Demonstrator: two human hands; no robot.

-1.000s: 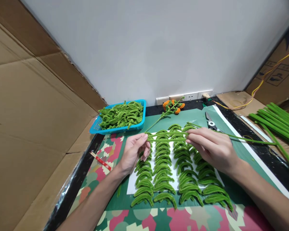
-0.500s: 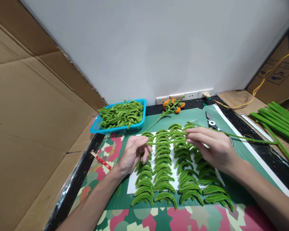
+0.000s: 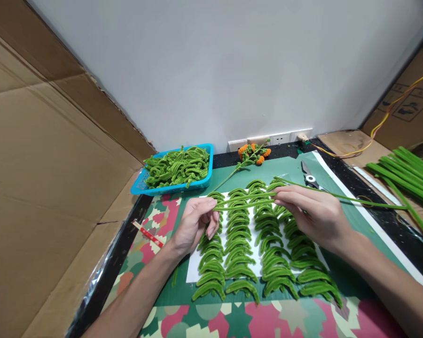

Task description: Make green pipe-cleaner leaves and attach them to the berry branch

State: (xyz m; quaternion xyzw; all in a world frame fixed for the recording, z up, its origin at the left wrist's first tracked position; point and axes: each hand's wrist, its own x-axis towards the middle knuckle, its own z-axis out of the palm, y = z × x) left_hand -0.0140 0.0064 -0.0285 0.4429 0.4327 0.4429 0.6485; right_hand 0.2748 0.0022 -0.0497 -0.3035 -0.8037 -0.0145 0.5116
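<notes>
From afar, I hold fuzzy green strands (image 3: 248,205), their long axis running left to right above rows of curved green pieces (image 3: 240,273), the left hand (image 3: 196,221) pinched narrowly on their left, the right hand (image 3: 313,213) on their right, neither nearer.

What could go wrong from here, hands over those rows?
1. The green strips stretch between left hand and right hand above the curved green pieces; a slip or low wrist might disturb the rows.
2. A long green strip runs right beside the scissors; if tugged, it could snag.
</notes>
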